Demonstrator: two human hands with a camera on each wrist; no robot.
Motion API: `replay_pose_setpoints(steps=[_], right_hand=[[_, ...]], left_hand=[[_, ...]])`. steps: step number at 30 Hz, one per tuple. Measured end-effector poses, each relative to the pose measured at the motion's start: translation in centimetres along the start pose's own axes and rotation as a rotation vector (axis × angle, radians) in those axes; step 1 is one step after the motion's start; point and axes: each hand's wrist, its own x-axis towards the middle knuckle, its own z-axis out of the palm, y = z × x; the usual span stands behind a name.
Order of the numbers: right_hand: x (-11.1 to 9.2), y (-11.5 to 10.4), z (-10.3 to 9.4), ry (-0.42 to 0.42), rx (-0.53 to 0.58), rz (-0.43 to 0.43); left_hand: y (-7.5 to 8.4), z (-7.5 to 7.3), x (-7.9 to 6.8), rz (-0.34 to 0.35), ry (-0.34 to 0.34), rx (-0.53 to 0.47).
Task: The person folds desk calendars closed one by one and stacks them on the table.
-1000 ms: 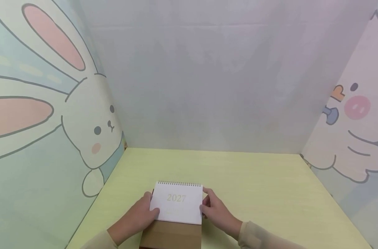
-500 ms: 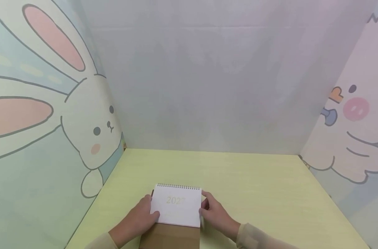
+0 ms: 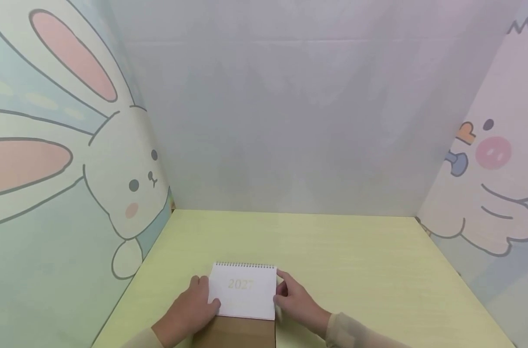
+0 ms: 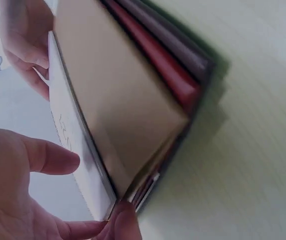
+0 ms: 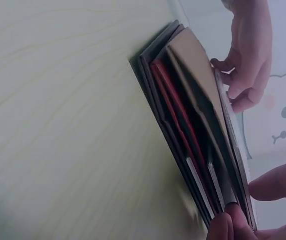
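Note:
A desk calendar (image 3: 244, 304) with a white page marked 2027, a spiral along its far edge and a brown base (image 3: 246, 332) lies on top of a pile. Red (image 4: 175, 80) and dark-covered (image 4: 183, 52) calendar-like stands lie beneath it, their white pages edge-on in the right wrist view. My left hand (image 3: 190, 307) holds the left side, thumb over the page and fingers at the edge. At the right edge, my right hand (image 3: 300, 302) pinches the calendar, thumb on the page side (image 5: 278, 182) and fingertips below, among the layers.
The pile rests on a pale yellow-green table (image 3: 355, 270), near its front. A grey backdrop (image 3: 281, 125) rises behind. Side panels carry a rabbit drawing (image 3: 129, 179) on the left and a white cartoon animal (image 3: 499, 183) on the right.
Calendar and hands have shifted slightly left and toward me, with the view itself moving a little. The dark edge that showed beside the page's upper left is no longer visible.

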Motion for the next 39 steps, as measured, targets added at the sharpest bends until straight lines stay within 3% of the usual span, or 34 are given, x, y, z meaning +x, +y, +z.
replay_pose_setpoints(steps=[13,23,29,36,39], right_hand=[[0.4,0.6,0.1,-0.069,-0.049,0.031],[0.5,0.7,0.2,-0.047,-0.077,0.007],[0.4,0.7,-0.5,-0.006,-0.090,0.021],[0.7,1.6,-1.9,0.044,-0.119,0.053],[0.9,2.1,-2.4,0.061,-0.128,0.070]], left_hand=[[-0.7,1.1,0.7,-0.024,-0.028,-0.018],[-0.5,1.2,0.9,-0.033,-0.045,-0.050],[0.3,1.7,1.4,-0.001,-0.057,-0.095],[1.2,2.5,2.2,0.114,-0.021,-0.128],[1.6,2.7,2.5,0.127,-0.028,-0.135]])
